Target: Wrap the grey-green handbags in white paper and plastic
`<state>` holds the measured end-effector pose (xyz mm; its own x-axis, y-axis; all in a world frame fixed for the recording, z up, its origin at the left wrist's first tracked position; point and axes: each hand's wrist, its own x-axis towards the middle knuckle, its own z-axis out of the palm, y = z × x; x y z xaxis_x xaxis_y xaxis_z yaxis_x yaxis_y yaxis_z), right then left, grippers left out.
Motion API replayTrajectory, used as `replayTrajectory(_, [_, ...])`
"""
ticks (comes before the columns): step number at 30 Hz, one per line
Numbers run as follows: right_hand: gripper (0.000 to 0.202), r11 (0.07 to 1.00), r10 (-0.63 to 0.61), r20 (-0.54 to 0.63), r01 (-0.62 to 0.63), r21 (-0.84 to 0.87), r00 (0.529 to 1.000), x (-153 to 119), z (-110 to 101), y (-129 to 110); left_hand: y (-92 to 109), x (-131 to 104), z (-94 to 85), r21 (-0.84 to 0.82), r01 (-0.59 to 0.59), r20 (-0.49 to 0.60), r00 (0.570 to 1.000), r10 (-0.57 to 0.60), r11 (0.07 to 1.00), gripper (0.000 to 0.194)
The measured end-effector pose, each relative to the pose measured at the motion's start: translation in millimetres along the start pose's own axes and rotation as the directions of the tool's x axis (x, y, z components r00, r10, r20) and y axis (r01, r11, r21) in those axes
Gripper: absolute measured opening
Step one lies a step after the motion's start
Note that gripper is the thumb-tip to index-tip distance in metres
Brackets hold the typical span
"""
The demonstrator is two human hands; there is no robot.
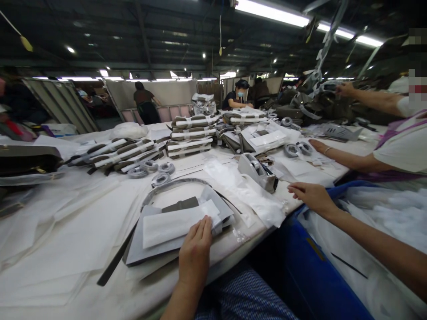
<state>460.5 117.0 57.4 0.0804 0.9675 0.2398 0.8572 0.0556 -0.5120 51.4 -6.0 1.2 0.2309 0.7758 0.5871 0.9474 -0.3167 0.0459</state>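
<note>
A flat bag (136,246) wrapped in grey sheeting lies on the table before me, its strap (115,255) trailing off to the left. On top of it rests a white foam pad (173,224). My left hand (196,244) lies on the pad's right end, fingers close together and stretched out, thumb hidden. My right hand (310,198) hovers past the table's edge at the right, fingers extended and nothing visible in them. Nearest to it stands a grey tape dispenser (255,171), apart from the fingertips.
Stacked wrapped bags (191,135) and tape rolls (160,178) lie farther back. White sheets (66,240) cover the left of the table (240,255). A blue bin (310,266) with clear plastic stands at right. A co-worker's arm (350,155) reaches in from the right.
</note>
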Motion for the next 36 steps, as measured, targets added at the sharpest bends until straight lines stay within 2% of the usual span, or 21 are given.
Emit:
replayTrajectory(2, [0.022,0.934,-0.252,-0.001,0.243,-0.262,0.968,-3,-14,5,-1,-1,-0.1,-0.002,-0.011,0.009,1.0,0.011,1.0,0.049])
replayTrajectory(4, [0.025,0.802,-0.46,0.089,0.456,-0.385,0.884,-6,-28,1,-2,-1,-0.4,-0.004,-0.014,0.019,1.0,0.014,1.0,0.049])
replayTrajectory(7, [0.028,0.623,-0.646,0.233,0.678,-0.39,0.727,-10,-41,-25,-2,0,-0.9,-0.013,-0.014,0.016,1.0,0.014,1.0,0.048])
replayTrajectory(11, [0.023,0.481,-0.771,0.328,0.837,-0.261,0.546,-12,-36,-86,0,1,-1.3,-0.028,0.003,-0.011,1.0,-0.004,1.0,0.045])
replayTrajectory(15, [0.023,0.41,-0.826,0.395,0.91,-0.067,0.402,-10,-10,-147,2,2,-0.6,-0.029,0.017,-0.025,1.0,-0.018,0.999,0.043])
replayTrajectory(18, [0.026,0.353,-0.855,0.421,0.934,0.048,0.302,-4,12,-182,2,3,-1.0,-0.021,0.021,-0.024,0.999,-0.021,1.0,0.042])
replayTrajectory(24, [0.029,0.228,-0.867,0.486,0.954,0.194,0.109,11,39,-229,4,3,-3.0,-0.006,0.02,-0.026,0.999,-0.02,1.0,0.044])
replayTrajectory(27, [0.029,0.176,-0.848,0.529,0.956,0.232,0.028,19,50,-247,5,4,-3.0,-0.002,0.022,-0.031,0.999,-0.022,1.0,0.044])
replayTrajectory(31, [0.024,0.147,-0.784,0.62,0.965,0.217,-0.02,30,72,-265,5,6,-2.2,0.006,0.037,-0.038,0.999,-0.037,0.999,0.038])
replayTrajectory(36, [0.012,0.113,-0.675,0.737,0.981,0.154,-0.038,42,99,-279,6,6,1.5,0.005,0.06,-0.051,0.997,-0.06,0.998,0.033])
